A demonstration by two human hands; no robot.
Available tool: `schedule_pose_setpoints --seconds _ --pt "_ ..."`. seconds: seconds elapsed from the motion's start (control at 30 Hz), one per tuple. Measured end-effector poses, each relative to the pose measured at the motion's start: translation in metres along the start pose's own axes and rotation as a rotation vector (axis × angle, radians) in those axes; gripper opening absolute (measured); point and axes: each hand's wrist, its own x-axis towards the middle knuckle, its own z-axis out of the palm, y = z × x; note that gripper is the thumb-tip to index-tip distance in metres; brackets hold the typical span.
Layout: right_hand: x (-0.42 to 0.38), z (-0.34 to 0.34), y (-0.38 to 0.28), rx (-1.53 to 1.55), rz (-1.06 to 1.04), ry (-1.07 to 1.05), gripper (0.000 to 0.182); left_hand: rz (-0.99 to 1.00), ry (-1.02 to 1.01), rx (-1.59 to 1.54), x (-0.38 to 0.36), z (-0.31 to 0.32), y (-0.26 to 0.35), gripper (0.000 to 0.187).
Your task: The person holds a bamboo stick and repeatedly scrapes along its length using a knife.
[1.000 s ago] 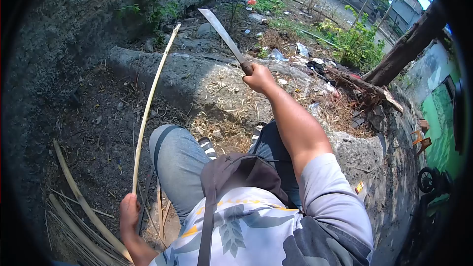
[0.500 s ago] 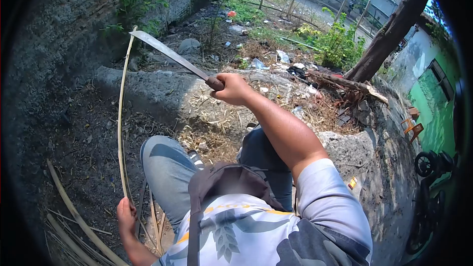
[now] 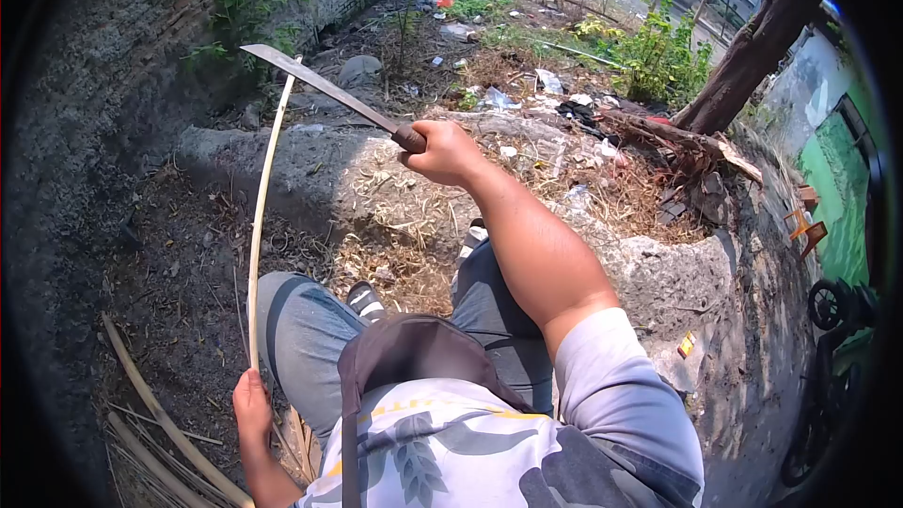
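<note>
My left hand (image 3: 252,404), low on the left, is closed around the near end of a long, pale, slightly bowed strip (image 3: 258,235) that looks like split bamboo or cane. The strip rises past my left knee toward the stone ledge. My right hand (image 3: 446,152) grips the brown handle of a machete (image 3: 324,87), arm stretched forward. Its long grey blade slants up to the left and overlaps the strip's far end, with the blade tip reaching beyond it.
More long strips (image 3: 169,423) lie on the ground at lower left. Pale shavings (image 3: 404,263) cover the ground around my sandals. A rough stone ledge (image 3: 254,165) runs ahead, with litter behind it. A leaning trunk (image 3: 752,56) and a motorbike (image 3: 828,357) stand at right.
The strip has swung to the right, so its far end meets the blade farther from the tip. My left hand has shifted slightly right; the machete has stayed nearly in place.
</note>
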Motion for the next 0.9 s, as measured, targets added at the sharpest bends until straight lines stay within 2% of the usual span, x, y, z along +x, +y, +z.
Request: schedule_pose_setpoints --seconds 0.1,0.23,0.33,0.47,0.6,0.9 --pt "-0.013 0.01 -0.013 0.013 -0.103 -0.033 0.034 0.158 -0.007 0.169 0.014 0.016 0.027 0.05" --pt "-0.025 0.018 -0.038 -0.32 -0.336 -0.082 0.019 0.246 0.013 0.193 0.026 0.033 0.05 0.052" --pt "-0.022 0.025 -0.04 -0.472 -0.431 -0.125 0.018 0.279 0.019 0.214 0.019 0.036 0.065 0.051" --pt "-0.003 0.023 -0.02 -0.418 -0.211 -0.16 0.022 0.33 0.03 0.303 0.01 0.025 0.042 0.051" --pt "0.003 0.018 -0.012 -0.286 -0.037 -0.103 0.027 0.273 0.056 0.292 -0.001 0.025 0.044 0.055" --pt "-0.02 0.02 -0.039 -0.405 -0.307 -0.303 0.022 0.293 0.054 0.271 0.014 0.04 0.052 0.052"
